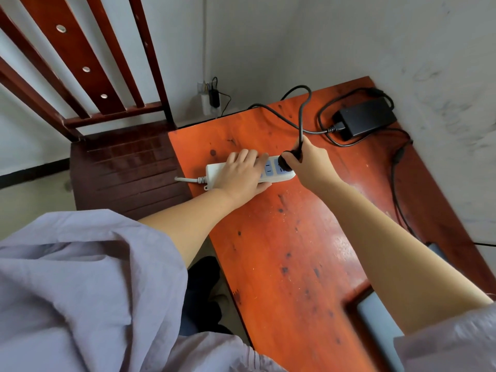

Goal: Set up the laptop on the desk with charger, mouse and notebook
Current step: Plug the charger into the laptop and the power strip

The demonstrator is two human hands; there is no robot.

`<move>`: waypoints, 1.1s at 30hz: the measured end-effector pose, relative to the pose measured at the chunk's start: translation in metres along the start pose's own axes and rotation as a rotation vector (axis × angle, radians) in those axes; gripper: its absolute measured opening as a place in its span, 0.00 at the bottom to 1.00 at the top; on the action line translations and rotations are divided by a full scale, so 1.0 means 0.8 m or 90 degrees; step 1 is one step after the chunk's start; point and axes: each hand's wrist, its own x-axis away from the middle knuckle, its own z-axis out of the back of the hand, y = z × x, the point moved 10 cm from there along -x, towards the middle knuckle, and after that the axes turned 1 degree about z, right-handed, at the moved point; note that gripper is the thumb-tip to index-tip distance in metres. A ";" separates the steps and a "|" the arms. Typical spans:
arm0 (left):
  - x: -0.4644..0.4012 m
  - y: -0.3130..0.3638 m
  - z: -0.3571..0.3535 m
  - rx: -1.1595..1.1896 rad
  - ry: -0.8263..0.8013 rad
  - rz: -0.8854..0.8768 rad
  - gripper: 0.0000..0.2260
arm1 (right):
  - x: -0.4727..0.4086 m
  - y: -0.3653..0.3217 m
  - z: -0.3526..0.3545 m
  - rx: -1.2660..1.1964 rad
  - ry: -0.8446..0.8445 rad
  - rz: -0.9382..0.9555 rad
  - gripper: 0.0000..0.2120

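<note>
On the orange table [295, 251] lies one white power strip [276, 173]. The left hand [241, 174] holds it, thumb and fingers on its two sides. The right hand [308, 162] pinches one black plug [284, 161] on the strip's end socket. One cable [302, 116] loops back to one black power brick [365, 118]. One wooden chair [128, 167] stands left.

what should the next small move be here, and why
Probably push the black plug into the power strip: the right hand grips it at the end socket while the left hand holds the strip steady. Whether it is already seated is unclear.
</note>
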 end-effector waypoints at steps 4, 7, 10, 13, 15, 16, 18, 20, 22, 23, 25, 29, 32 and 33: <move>0.000 0.001 0.000 -0.012 0.001 -0.001 0.29 | 0.004 -0.006 -0.005 0.015 0.014 0.000 0.10; 0.001 0.002 -0.001 -0.018 -0.004 -0.003 0.29 | 0.011 -0.005 -0.007 0.036 0.035 0.005 0.10; 0.000 0.003 0.000 -0.024 -0.006 -0.002 0.29 | 0.002 -0.009 -0.007 0.062 0.022 -0.003 0.10; 0.000 0.003 0.001 -0.024 0.002 -0.003 0.29 | -0.004 -0.011 -0.003 0.023 0.030 -0.010 0.10; -0.001 0.001 0.000 -0.017 -0.002 0.002 0.29 | 0.007 -0.006 -0.006 -0.014 0.054 -0.008 0.09; -0.001 0.001 -0.001 -0.014 -0.005 0.004 0.29 | 0.015 -0.003 -0.008 -0.033 0.062 -0.007 0.09; -0.001 0.002 -0.002 -0.012 -0.004 0.005 0.29 | 0.020 0.000 -0.012 -0.046 0.061 0.002 0.09; -0.002 0.002 -0.002 -0.010 -0.005 0.003 0.29 | 0.012 -0.003 -0.009 -0.034 0.051 0.002 0.09; -0.001 0.001 0.000 -0.008 0.002 0.005 0.29 | 0.001 -0.006 -0.003 -0.035 0.041 0.004 0.11; -0.001 0.001 0.002 -0.009 0.005 0.005 0.29 | 0.001 -0.007 -0.003 -0.037 0.043 0.009 0.11; 0.000 0.002 0.001 -0.010 -0.003 0.006 0.29 | 0.010 -0.004 -0.007 -0.035 0.058 0.025 0.10; -0.001 0.004 0.000 -0.015 -0.013 0.004 0.29 | 0.013 -0.002 -0.011 -0.034 0.068 0.041 0.09; -0.001 0.003 0.003 -0.015 -0.001 0.006 0.29 | 0.003 0.004 -0.005 -0.091 0.064 0.018 0.10; -0.001 0.003 0.003 -0.017 -0.001 0.004 0.29 | 0.005 0.004 -0.006 -0.092 0.069 0.022 0.10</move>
